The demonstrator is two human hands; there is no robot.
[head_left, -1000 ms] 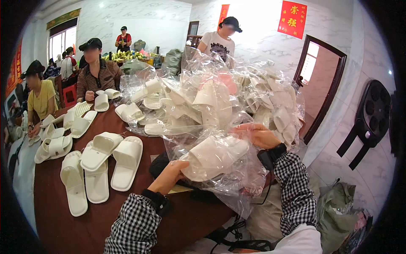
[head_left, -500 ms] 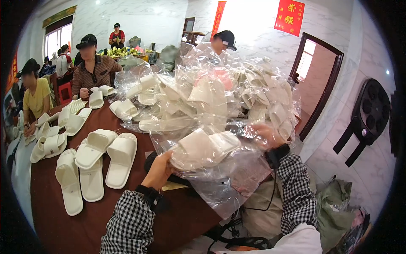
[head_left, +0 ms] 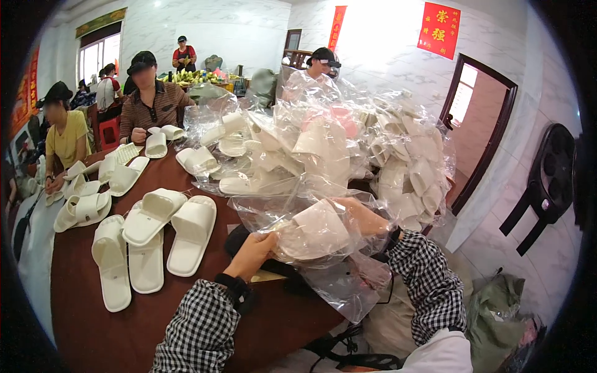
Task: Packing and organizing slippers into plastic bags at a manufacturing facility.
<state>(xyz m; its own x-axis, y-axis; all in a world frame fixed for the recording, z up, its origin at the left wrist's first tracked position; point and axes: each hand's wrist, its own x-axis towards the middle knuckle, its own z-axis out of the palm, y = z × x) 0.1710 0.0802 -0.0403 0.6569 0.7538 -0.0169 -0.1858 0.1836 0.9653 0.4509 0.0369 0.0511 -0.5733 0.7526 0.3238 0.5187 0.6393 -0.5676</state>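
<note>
A pair of white open-toed slippers (head_left: 318, 225) lies in a clear plastic bag (head_left: 252, 210) held above the table's near edge. At the bag's left side, my left hand (head_left: 254, 253) pinches the plastic between thumb and fingers. My right hand (head_left: 364, 217) grips the slippers at their right end; film and the slippers partly hide its fingers, and I cannot tell whether it is inside the bag. To the left of my hands, loose white slippers (head_left: 193, 235) lie on the brown tabletop, some overlapping.
Beyond my hands rises a large heap of bagged slippers (head_left: 323, 152). More loose slippers (head_left: 84, 208) lie at the far left, near two seated people. Another person (head_left: 317, 68) is behind the heap. A dark-framed doorway (head_left: 482, 137) and a green sack (head_left: 494, 311) are at right.
My right hand has moved left, onto the slippers' right end. The bagged slippers now sit closer between both hands. The view has shifted slightly, with the scene lying further right.
</note>
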